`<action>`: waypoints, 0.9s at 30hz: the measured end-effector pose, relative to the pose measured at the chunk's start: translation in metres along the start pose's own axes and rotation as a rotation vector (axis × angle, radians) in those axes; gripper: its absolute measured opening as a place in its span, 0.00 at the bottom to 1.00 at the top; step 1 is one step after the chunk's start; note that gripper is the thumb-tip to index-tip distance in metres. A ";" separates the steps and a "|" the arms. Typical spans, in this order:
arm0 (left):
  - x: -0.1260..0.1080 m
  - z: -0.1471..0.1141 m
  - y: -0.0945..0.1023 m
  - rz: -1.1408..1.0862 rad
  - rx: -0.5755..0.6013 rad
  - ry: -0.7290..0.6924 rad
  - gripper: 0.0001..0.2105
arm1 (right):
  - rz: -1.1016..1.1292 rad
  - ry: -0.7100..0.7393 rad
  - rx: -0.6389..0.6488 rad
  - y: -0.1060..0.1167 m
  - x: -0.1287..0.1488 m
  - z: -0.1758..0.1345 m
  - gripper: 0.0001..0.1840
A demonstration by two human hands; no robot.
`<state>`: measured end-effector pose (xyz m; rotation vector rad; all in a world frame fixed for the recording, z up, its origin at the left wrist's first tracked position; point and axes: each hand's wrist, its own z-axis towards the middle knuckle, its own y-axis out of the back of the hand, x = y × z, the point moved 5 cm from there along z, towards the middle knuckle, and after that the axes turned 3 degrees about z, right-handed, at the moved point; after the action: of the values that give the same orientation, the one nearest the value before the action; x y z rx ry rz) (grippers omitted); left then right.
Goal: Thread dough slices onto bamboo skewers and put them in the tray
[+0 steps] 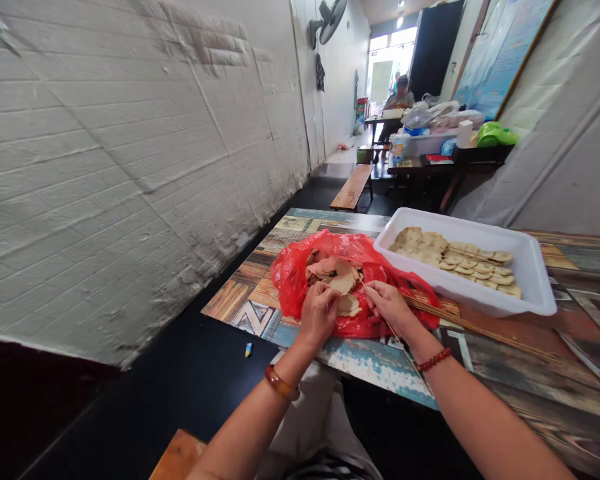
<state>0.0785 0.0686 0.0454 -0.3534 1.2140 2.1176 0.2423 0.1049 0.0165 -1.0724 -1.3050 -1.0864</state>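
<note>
My right hand grips a thin bamboo skewer, whose upper tip points into an open red plastic bag. Pale round flat slices lie heaped in the bag, and a few more rest near its front edge. My left hand is closed in a pinch at the front of the bag, beside those slices. What its fingers hold, if anything, is hidden. Behind my right hand, a bundle of skewers lies across the table.
A white plastic tub with rows of skewered slices stands at the right of the patterned table. Scissors lie at the right edge. Beyond are a wooden bench, a loaded table and a seated person. A wall runs along the left.
</note>
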 end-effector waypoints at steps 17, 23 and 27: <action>0.007 0.036 -0.013 -1.072 0.054 0.616 0.16 | -0.035 0.184 -0.144 0.010 0.022 -0.009 0.15; 0.004 0.053 -0.026 -1.239 0.173 0.679 0.18 | -0.072 0.221 -0.145 0.006 0.034 -0.018 0.15; 0.004 0.063 -0.034 -1.270 0.214 0.677 0.17 | -0.116 0.221 -0.114 0.001 0.034 -0.018 0.16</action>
<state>0.1038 0.1354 0.0543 -1.3719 1.0490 0.7584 0.2456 0.0870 0.0505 -0.9383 -1.1510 -1.3405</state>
